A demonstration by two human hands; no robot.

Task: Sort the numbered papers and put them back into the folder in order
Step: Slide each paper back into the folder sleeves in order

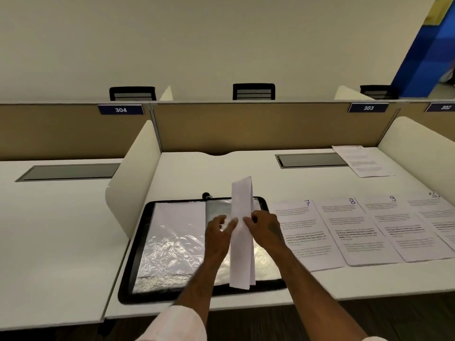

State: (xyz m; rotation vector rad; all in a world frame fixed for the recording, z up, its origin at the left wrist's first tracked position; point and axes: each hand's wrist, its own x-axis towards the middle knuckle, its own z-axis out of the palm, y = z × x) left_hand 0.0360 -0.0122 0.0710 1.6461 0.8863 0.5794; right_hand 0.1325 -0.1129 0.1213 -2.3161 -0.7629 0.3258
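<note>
Desk [197,173], open folder [130,262], sheet [179,215] inside, paper [242,205] held

Place looked like a shared study hall or open-plan office. White counter [197,173] bays ran in a row, parted by curved side dividers [133,173] and backed by a tan partition [246,129]. Blue plates read 304 [121,110], 303 [368,108], 302 [445,107]. A cable hatch [311,160] sat in each top; black chair backs [253,91] showed beyond.

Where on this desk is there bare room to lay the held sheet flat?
Bare: behind the folder up to the back partition, left of the cable hatch. Crowded: the right side, where the numbered sheets lie edge to edge.
</note>
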